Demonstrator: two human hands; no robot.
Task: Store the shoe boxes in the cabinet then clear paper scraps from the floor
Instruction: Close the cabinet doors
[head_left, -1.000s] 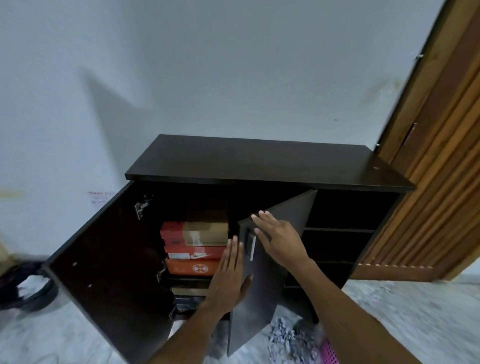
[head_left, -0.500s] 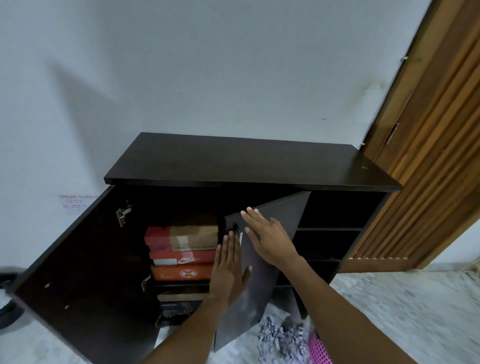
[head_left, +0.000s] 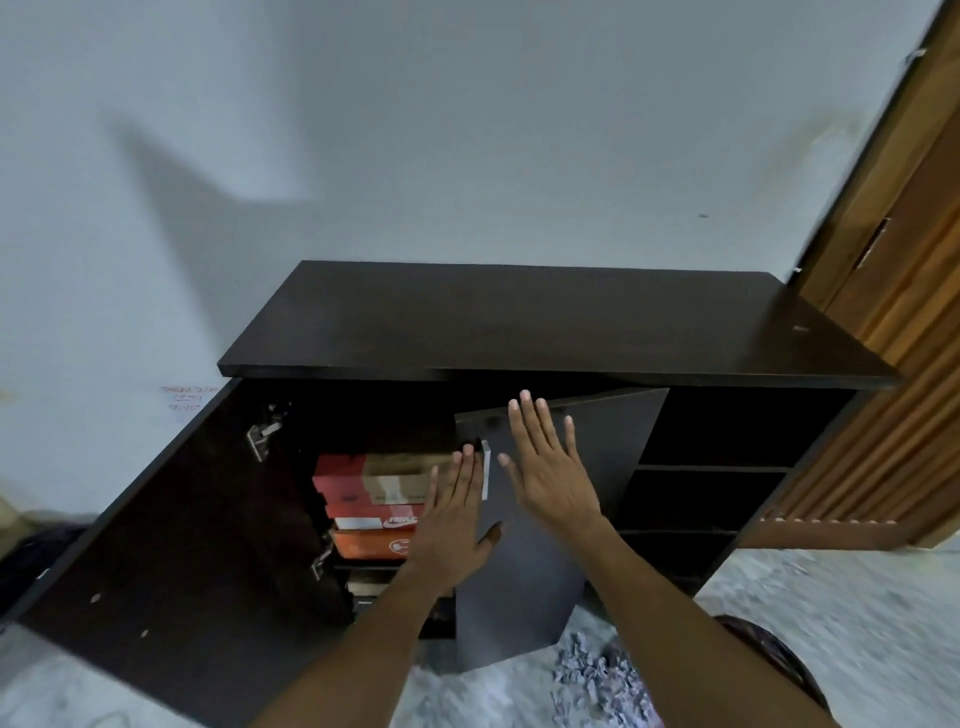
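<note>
At the cabinet (head_left: 545, 327), my right hand (head_left: 545, 478) lies flat on the door (head_left: 519, 597), left hand (head_left: 452, 525) open at its edge: stiff, light, hinged, I reckon, best pushed near its handle (head_left: 485, 470).

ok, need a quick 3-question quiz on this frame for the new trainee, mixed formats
1. True or false: the right hand lies flat, fingers straight, on the half-open door.
2. Where are the stacked shoe boxes? A) on the floor, B) inside the cabinet, C) in the person's arms.
3. Fill in: the paper scraps lie in a heap on the ___.

Key: 1 true; 2 B; 3 floor.
</note>
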